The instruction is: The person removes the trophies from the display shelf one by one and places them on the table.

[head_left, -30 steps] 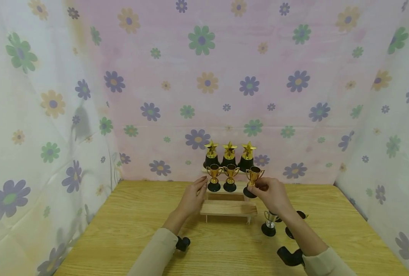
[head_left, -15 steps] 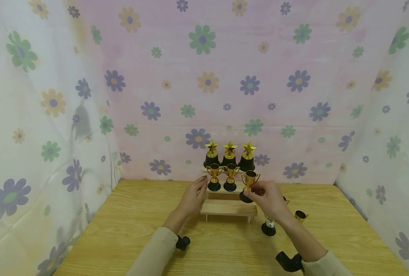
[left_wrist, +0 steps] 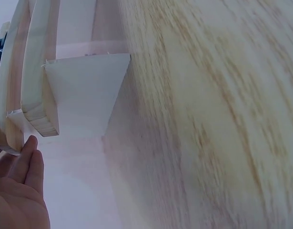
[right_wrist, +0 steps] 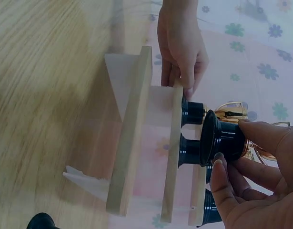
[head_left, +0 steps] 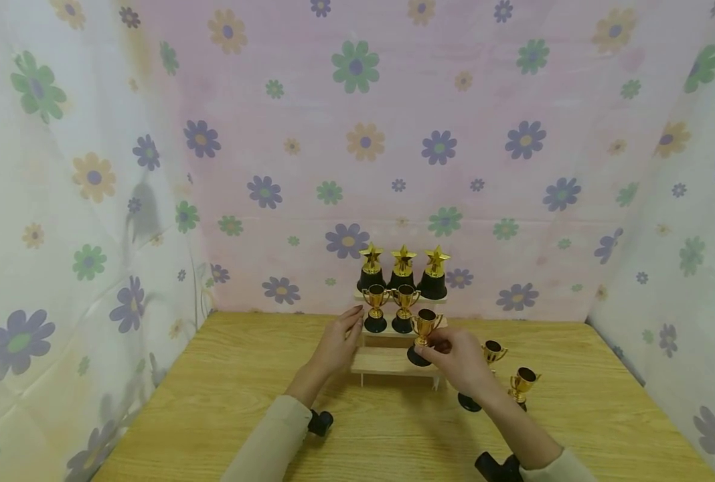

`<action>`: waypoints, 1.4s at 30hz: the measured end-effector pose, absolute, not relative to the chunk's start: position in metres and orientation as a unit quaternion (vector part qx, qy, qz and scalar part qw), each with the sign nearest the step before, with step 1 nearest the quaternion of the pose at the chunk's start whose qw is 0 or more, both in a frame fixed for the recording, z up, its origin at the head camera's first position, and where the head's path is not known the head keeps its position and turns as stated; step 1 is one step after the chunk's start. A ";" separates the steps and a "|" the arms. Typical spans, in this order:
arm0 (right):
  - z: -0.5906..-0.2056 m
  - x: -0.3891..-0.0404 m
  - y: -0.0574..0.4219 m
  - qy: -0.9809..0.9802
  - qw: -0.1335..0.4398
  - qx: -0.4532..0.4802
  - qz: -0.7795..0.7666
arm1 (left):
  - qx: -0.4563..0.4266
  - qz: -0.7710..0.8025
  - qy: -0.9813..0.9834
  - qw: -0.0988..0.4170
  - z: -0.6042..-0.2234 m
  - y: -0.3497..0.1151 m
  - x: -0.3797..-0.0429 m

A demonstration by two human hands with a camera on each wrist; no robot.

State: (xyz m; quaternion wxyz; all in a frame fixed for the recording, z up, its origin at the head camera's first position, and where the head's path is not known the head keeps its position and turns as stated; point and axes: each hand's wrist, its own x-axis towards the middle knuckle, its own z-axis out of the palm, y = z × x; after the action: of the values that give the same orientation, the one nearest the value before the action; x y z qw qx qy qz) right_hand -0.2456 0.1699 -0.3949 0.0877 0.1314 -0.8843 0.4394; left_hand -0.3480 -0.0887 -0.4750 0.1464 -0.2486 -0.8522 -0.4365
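Note:
My right hand (head_left: 462, 361) pinches a small gold trophy cup (head_left: 426, 323) by the lower part, near its black base. The cup is held upright in front of the middle step, over the right part of the lowest step of a wooden tiered stand (head_left: 381, 361). My left hand (head_left: 335, 343) touches the left end of the middle step with its fingers extended; in the left wrist view its fingertips (left_wrist: 32, 141) lie right at the board's end. Two gold trophy cups (head_left: 375, 301) stand on the middle step. Three gold star trophies (head_left: 402, 264) line the top step.
Right of the stand, a gold cup (head_left: 523, 381) and another gold cup (head_left: 492, 351) stand on the wooden table (head_left: 243, 402). A black base (head_left: 469, 402) shows below my right forearm, its upper part hidden. Flowered cloth (head_left: 285, 161) encloses the back and sides.
My right hand has brought the gold trophy cup down, left and toward me, from the right end of the middle step to over the lowest step. The left hand stays in place.

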 end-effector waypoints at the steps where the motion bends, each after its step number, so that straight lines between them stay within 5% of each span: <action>1: -0.397 -0.246 0.169 -0.884 0.089 0.133 0.439 | -0.248 -0.436 -0.853 0.144 -0.474 -0.089 -0.348; 42: -0.442 -0.246 0.122 -0.866 0.046 0.197 0.457 | -0.260 -0.418 -0.853 0.175 -0.476 -0.088 -0.347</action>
State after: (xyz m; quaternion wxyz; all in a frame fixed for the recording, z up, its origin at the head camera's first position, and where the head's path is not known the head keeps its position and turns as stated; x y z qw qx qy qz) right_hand -0.2459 0.1218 -0.4417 0.0461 0.1970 -0.8662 0.4569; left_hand -0.3467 -0.0880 -0.4760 0.1754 -0.2602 -0.8527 -0.4177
